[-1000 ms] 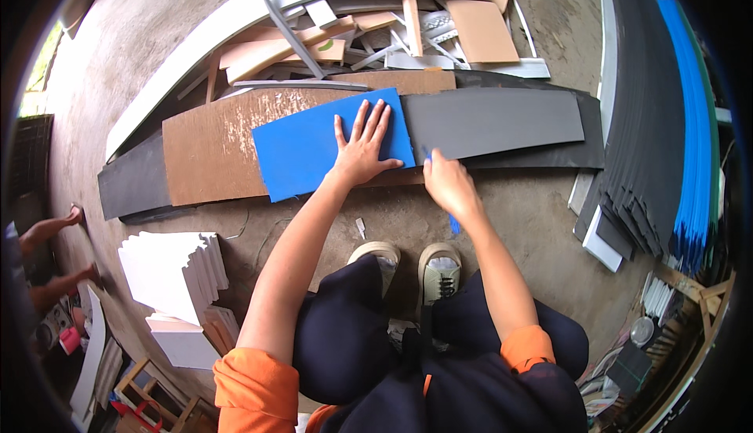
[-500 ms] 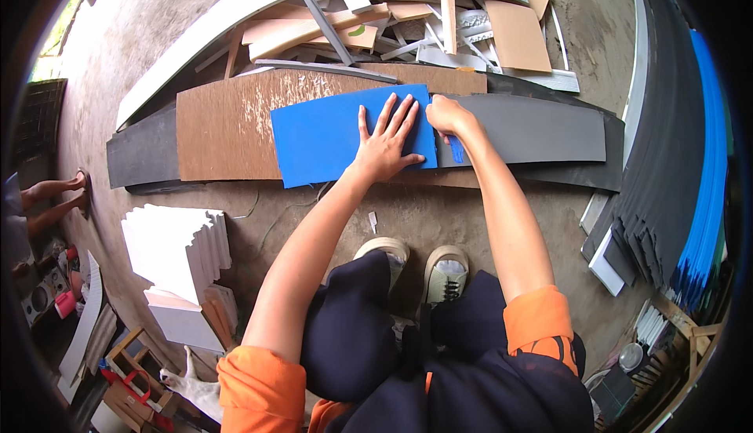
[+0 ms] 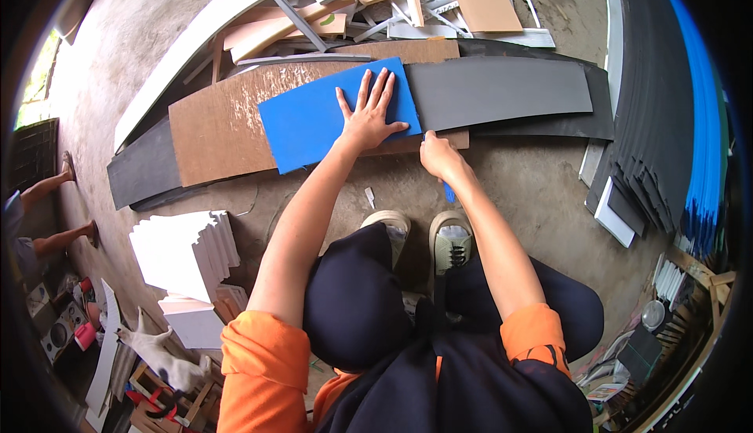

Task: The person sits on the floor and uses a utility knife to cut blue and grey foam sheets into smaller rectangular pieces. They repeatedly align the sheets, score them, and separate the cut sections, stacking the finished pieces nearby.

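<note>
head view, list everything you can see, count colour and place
blue sheet: 1, blue, on the brown board
brown board: 1, brown, on the floor
grey sheet: 1, dark grey, right of the blue sheet
blue-handled tool: 1, in the right hand
white panel stack: 1, white, lower left
offcut pile: mixed, top
shoes: 2, pale, centre
left hand: flat on the blue sheet
right hand: at the board edge
</note>
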Motion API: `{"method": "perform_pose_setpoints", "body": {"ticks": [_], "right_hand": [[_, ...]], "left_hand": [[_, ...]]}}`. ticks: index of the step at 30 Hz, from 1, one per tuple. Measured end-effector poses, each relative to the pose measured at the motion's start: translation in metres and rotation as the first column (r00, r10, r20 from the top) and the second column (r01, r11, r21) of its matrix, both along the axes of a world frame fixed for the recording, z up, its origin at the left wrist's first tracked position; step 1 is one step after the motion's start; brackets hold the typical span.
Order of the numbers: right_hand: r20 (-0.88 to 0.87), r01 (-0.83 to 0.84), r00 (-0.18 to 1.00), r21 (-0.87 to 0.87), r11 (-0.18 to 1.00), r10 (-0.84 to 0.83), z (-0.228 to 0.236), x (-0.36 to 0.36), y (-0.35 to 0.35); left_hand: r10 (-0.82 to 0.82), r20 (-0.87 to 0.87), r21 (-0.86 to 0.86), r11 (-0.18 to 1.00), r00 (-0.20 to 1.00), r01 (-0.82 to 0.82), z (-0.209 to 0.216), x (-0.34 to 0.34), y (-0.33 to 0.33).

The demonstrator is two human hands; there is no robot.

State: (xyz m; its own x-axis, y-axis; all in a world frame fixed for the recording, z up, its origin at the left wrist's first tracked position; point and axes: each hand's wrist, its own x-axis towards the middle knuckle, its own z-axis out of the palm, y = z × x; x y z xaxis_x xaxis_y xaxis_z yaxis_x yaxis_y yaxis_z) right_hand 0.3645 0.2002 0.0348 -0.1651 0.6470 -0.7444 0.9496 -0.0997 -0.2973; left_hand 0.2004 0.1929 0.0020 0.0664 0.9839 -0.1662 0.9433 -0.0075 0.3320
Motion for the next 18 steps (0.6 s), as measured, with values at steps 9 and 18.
{"method": "perform_pose_setpoints", "body": {"ticks": [9,18], "right_hand": [[-0.045,-0.028,0.999,-0.103,0.994,0.024,0.039,0.011,0.009],[-0.119,-0.078,0.982,0.441,0.894,0.144,0.011,-0.039,0.085]], "left_hand": [[-0.023,0.011,0.026,0.999,1.0,0.023,-0.001,-0.004,0.003],[-0.015,0.012,-0.007,1.0,1.0,0.015,0.002,-0.001,0.001]]}}
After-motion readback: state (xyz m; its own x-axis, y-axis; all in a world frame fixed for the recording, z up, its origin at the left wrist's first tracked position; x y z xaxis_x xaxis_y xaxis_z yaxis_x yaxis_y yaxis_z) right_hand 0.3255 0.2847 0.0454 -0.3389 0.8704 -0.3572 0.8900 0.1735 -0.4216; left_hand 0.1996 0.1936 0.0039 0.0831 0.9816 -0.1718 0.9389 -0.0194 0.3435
